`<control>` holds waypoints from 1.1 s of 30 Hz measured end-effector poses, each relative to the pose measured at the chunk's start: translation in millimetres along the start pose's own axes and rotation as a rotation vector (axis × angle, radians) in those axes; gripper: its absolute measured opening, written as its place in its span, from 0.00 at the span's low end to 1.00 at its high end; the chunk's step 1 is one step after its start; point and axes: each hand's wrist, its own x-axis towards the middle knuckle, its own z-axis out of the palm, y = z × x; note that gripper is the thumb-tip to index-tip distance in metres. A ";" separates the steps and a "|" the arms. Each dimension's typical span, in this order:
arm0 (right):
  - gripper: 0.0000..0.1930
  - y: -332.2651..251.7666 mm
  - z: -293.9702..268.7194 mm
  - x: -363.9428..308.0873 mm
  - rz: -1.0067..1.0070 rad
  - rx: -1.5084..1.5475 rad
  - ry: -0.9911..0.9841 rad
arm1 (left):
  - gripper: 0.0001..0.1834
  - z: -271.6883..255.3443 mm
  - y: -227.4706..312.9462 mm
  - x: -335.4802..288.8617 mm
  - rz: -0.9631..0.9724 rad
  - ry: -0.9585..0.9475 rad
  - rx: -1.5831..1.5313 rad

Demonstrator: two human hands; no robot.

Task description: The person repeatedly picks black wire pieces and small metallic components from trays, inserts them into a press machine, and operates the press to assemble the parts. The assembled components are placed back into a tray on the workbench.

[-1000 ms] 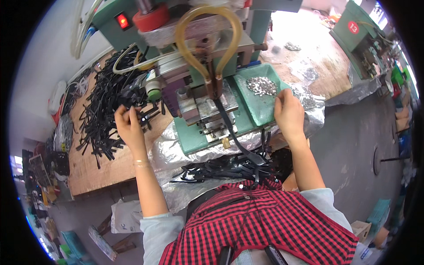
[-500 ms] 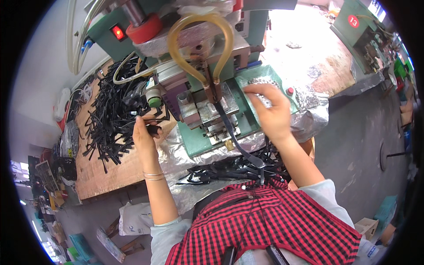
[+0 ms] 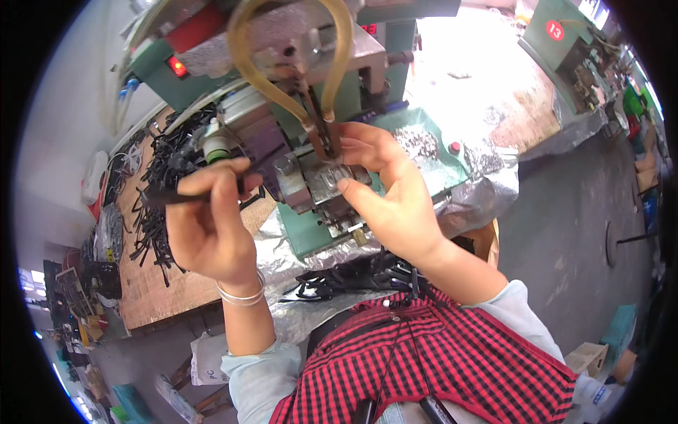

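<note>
Nearest: red-and-black checked shirt (image 3: 452,360), pale sleeves, a thin black cord down the chest. Just beyond, loose black strips heaped (image 3: 353,279) on crinkled silver foil (image 3: 282,258) at the counter edge.

Left hand (image 3: 212,226) raised, bangles at wrist, grip closed: thumb and fingers pinching one thin black strip (image 3: 173,196), held roughly level, free end pointing left. Looks light, slim, fairly stiff yet bendable, likely plastic; smooth, so could slip in a loose pinch. Best taken near the middle or close to the end going into the machine, for control; held far out, probably droops or wobbles.

Right hand (image 3: 392,198) at the small metal fixture (image 3: 328,180) of the green machine (image 3: 318,226), fingers curled, thumb and forefinger tips close together at the fixture. Cannot tell whether anything tiny is pinched there; too small, partly hidden.

Farther: yellowish tube loop (image 3: 289,63) hanging over the fixture, red lit switch (image 3: 178,67) upper left, green tray with small silver parts (image 3: 424,145) right of the hand. Left, big pile of black strips (image 3: 152,205) on the wooden counter (image 3: 141,283). Far right, second green machine (image 3: 572,63), grey floor (image 3: 579,212).
</note>
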 end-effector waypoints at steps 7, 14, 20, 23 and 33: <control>0.15 86.8 -105.0 4.5 0.178 -0.820 -0.028 | 0.16 29.7 7.4 -45.6 0.562 -0.521 0.351; 0.13 77.2 -131.9 5.0 -0.054 -0.715 0.259 | 0.18 33.6 -15.1 -64.3 0.609 -0.496 0.406; 0.07 89.6 -139.7 -9.7 0.007 -0.980 0.082 | 0.16 37.9 -14.1 -61.5 0.600 -0.483 0.385; 0.05 88.5 -126.0 -13.3 0.051 -1.085 0.099 | 0.14 37.6 -14.8 -65.7 0.568 -0.460 0.373; 0.05 101.7 -122.4 -12.2 -0.051 -1.190 0.124 | 0.21 -18.0 14.9 -114.6 0.210 -0.396 0.534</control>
